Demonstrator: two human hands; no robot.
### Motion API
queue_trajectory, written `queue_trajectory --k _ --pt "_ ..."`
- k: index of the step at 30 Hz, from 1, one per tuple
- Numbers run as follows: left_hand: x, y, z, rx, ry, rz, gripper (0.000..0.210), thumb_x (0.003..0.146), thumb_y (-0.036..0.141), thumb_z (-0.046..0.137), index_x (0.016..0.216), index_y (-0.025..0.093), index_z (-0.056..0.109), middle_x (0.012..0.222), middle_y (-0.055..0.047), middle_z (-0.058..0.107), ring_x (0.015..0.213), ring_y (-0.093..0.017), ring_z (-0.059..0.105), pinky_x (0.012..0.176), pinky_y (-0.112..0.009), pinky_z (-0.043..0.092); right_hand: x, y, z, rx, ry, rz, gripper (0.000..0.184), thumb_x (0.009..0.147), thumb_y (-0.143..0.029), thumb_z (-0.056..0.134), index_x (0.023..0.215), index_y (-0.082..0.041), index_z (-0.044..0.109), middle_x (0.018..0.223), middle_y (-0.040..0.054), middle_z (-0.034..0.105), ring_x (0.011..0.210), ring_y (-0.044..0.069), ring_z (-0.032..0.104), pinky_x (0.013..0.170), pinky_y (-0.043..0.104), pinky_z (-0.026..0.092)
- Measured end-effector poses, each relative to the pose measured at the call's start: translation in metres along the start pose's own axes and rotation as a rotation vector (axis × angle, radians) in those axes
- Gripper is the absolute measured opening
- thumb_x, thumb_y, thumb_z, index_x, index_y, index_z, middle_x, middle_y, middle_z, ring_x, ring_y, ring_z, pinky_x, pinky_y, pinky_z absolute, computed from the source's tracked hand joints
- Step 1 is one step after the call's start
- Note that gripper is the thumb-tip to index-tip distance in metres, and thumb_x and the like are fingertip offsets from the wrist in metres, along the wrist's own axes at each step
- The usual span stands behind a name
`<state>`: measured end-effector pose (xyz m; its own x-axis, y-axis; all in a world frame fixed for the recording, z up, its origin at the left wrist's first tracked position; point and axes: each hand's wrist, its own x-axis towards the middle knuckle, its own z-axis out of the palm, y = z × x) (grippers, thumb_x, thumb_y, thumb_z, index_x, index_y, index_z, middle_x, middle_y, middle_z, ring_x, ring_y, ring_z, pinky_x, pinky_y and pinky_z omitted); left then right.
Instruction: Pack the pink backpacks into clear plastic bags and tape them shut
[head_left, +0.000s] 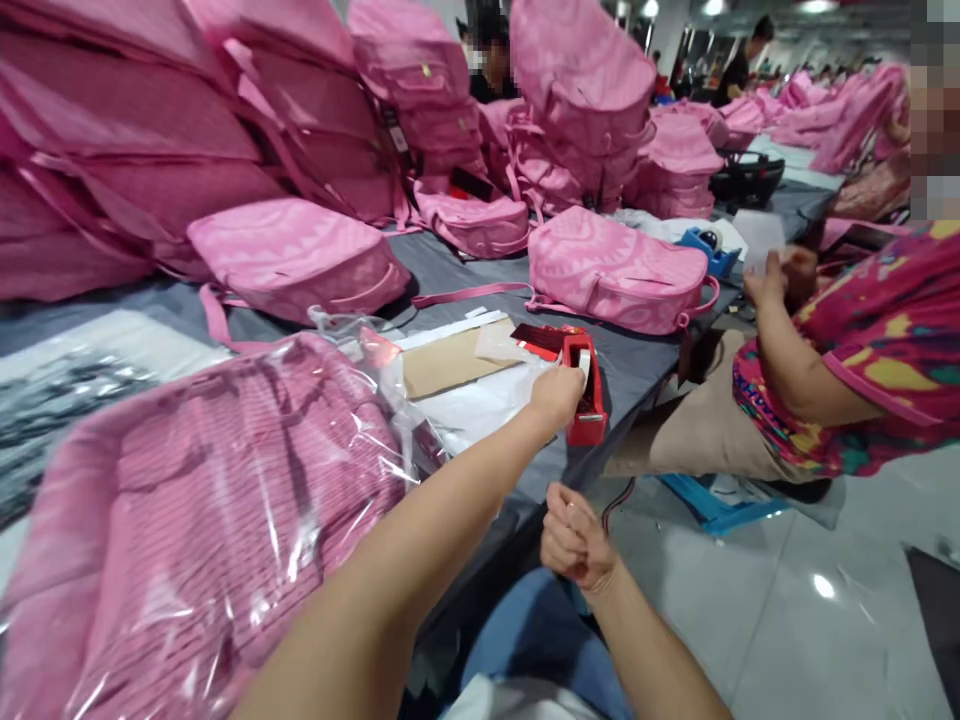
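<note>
One red tape dispenser (586,385) stands near the front edge of the grey table (637,365), and the left hand (556,393) reaches to it, fingers pinched at the white tape end on its top. The right hand (574,545) hangs below the table edge, curled into a loose fist, seemingly holding nothing, though I cannot tell for sure. Since the dispenser sits so close to the edge, a sideways tug on the tape could likely drag or tip it off onto the floor; nothing steadies its base. The tape might also tear crooked or fold onto itself if pulled one-handed. Just beside it lie a brown card sheet (446,362) and clear film; a loose tape end could catch there. Nearer the camera, a pink backpack in a plastic bag (202,520) rests on the table. To the right, a co-worker's hand (769,280) works well apart.
</note>
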<state>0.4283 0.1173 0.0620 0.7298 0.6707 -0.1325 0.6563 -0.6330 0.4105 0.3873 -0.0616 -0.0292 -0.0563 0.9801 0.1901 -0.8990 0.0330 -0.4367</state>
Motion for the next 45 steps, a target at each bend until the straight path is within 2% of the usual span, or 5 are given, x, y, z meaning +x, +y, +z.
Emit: queue_trajectory --k 25,31,35,39,45 --pt "0.007 -0.005 0.011 0.115 -0.103 -0.089 0.069 0.075 0.069 0.078 0.115 0.014 0.072 0.118 -0.022 0.075 0.115 -0.036 0.070 0.088 -0.035 0.055 -0.031 0.035 -0.001 -0.078 0.102 0.277 0.051 0.075 -0.045 0.091 0.078 -0.021 0.046 0.043 -0.0169 0.036 0.031 0.000 0.016 0.036 0.017 0.018" --pt "-0.003 -0.024 -0.003 -0.147 -0.228 -0.108 0.061 0.092 0.071 0.048 0.084 0.015 0.070 0.059 -0.009 0.070 0.050 -0.021 0.065 0.060 -0.030 0.051 -0.028 0.035 0.001 -0.072 0.065 0.304 0.055 0.075 -0.054 0.089 0.078 -0.021 0.045 0.043 -0.0162 0.035 0.033 0.001 0.021 0.039 0.016 0.019" --pt "-0.064 -0.041 -0.029 -0.460 0.067 0.129 0.040 0.095 0.053 0.049 0.088 0.019 0.068 0.057 0.002 0.064 0.037 -0.012 0.050 0.046 -0.025 0.041 -0.027 0.030 0.001 -0.061 0.038 0.278 0.059 0.072 -0.058 0.090 0.078 -0.021 0.044 0.044 -0.0156 0.036 0.034 0.001 0.019 0.038 0.016 0.018" --pt "-0.185 -0.088 -0.042 -0.434 0.438 0.191 0.027 0.094 0.048 0.060 0.086 0.024 0.072 0.060 0.004 0.065 0.046 -0.011 0.055 0.047 -0.023 0.040 -0.027 0.029 0.000 -0.071 0.050 0.299 0.063 0.066 -0.058 0.093 0.076 -0.022 0.043 0.044 -0.0159 0.034 0.035 0.001 0.017 0.037 0.016 0.017" --pt "-0.380 -0.169 -0.003 -0.042 1.094 -0.366 0.015 0.094 0.034 0.066 0.083 0.025 0.070 0.062 0.005 0.065 0.057 -0.014 0.061 0.064 -0.027 0.051 -0.027 0.040 0.001 -0.248 0.047 0.510 0.065 0.068 -0.063 0.089 0.072 -0.023 0.039 0.045 -0.0156 0.027 0.037 0.002 0.014 0.040 0.018 0.015"
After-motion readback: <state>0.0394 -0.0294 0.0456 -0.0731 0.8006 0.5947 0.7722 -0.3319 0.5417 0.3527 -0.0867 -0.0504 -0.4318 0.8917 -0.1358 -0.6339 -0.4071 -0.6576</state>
